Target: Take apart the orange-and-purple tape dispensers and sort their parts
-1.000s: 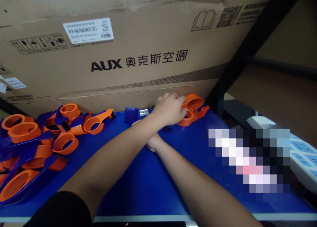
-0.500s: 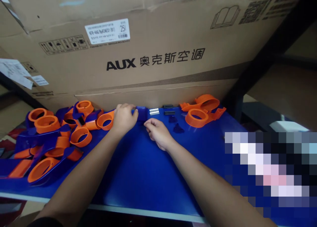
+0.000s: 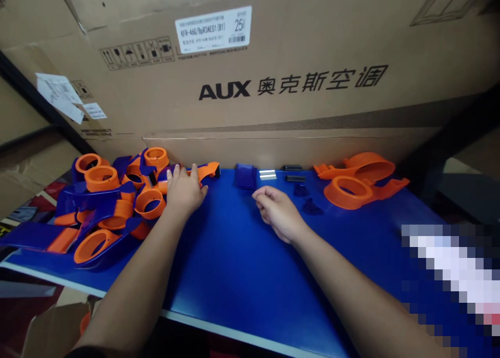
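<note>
My left hand (image 3: 184, 190) is at the right edge of a heap of orange and blue tape dispensers (image 3: 102, 179). Its fingers are spread over one dispenser (image 3: 209, 171) with a black tip, partly hidden by the hand; contact is unclear. My right hand (image 3: 276, 212) hovers over the table with thumb and fingers pressed together. Whatever they may hold is hidden. Just beyond its fingertips lies a blue plastic piece (image 3: 246, 176). Beside that piece are silvery metal strips (image 3: 267, 174), black strips (image 3: 295, 179) and small dark blue parts (image 3: 311, 207).
Orange ring-shaped dispenser parts (image 3: 348, 192) lie at the right on the blue table (image 3: 234, 274). A large cardboard box (image 3: 289, 115) stands along the back edge. Black rack posts (image 3: 449, 123) flank it. An opened carton (image 3: 52, 321) sits below the table at left.
My left hand has moved left, from beside the blue piece to the dispenser, and its fingers have spread. My right hand stays closed near the blue piece. The view has turned left.
</note>
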`<state>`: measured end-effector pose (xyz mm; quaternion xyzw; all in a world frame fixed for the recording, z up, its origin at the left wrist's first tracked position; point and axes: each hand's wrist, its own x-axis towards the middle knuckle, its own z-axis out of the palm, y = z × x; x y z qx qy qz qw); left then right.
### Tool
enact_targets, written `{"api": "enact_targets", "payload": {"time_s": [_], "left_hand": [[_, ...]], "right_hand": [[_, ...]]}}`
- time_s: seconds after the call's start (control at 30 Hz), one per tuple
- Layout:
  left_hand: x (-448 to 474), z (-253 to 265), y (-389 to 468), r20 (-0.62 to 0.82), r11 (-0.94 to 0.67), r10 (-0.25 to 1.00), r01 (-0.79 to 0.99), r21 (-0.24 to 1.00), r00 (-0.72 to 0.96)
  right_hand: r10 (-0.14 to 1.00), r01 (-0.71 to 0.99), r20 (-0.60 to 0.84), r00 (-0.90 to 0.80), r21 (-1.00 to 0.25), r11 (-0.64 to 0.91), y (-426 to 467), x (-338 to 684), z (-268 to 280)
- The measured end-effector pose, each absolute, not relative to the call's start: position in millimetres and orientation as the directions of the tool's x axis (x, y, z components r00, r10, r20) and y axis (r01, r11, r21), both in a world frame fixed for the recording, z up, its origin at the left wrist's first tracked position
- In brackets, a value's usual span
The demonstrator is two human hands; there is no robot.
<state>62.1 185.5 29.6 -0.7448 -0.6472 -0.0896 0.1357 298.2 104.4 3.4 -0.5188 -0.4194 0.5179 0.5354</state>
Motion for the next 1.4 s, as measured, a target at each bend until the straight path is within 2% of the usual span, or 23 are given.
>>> {"api": "enact_targets", "payload": {"time_s": [0.2,0.37,0.57,0.73,0.93,1.17,1.27,1.4], "left_hand": [[63.7,30.1,186.8,0.32,-0.127,0.935,0.988,-0.092,0.15],[66.1,37.8,180.6,0.364,-0.146,0.919,0.988,-0.044,0.152],[64.8,50.2,174.8,0.489,-0.083,0.872,0.991,0.107,0.02],[66.4,50.2,175.8,0.58,-0.186,0.814,0.944,0.274,-0.008],[86.5,44.4,164.5,0.582,-0.394,0.813,0.76,0.517,0.026],[117.6,29.9,137.1,0.608,-0.649,0.752,0.44,0.62,0.253],[125.6,22.9,128.7,0.627,-0.703,0.711,0.338,0.626,0.318],[132.0,16.1,121.2,0.628,-0.724,0.687,0.284,0.628,0.364]], "right_hand": [[0.99,-0.093,-0.075,0.119,-0.994,-0.064,103.2,295.5,4.6],[0.99,-0.075,-0.071,0.123,-0.995,-0.062,102.8,294.0,3.7],[0.992,-0.043,-0.048,0.118,-0.998,-0.043,101.5,294.0,3.3],[0.993,0.003,-0.008,0.117,-1.0,-0.009,98.3,292.7,7.5],[0.979,-0.009,0.066,0.193,-0.998,0.069,95.8,295.6,14.8],[0.944,-0.126,0.204,0.259,-0.962,0.243,90.1,304.2,27.4],[0.921,-0.055,0.295,0.253,-0.946,0.318,81.7,300.6,35.7],[0.863,0.164,0.407,0.299,-0.913,0.374,69.6,294.2,47.7]]}}
